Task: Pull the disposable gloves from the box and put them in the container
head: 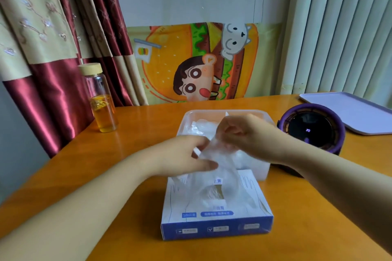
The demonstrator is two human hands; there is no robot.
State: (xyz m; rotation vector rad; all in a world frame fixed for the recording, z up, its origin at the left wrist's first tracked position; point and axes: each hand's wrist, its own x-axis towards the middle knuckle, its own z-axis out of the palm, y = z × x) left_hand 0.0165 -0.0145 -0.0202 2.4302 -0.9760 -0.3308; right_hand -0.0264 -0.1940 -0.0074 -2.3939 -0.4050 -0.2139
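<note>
Farthest left on the orange wooden table [127, 154] stands a clear glass bottle with a pale cap and amber liquid [101, 99]. Next, the left hand [186, 154] pinches the left edge of a thin transparent plastic glove [216, 159] between its thumb and fingers. The glove rises from the slot of the near blue-and-white cardboard box [216, 218]. Just beyond lies the translucent rectangular plastic container [203, 114], with crumpled gloves already inside. Over it, the right hand [244, 133] curls around the glove's top. Further right sit a round purple device [311, 129] and a lavender tray [350, 110].
</note>
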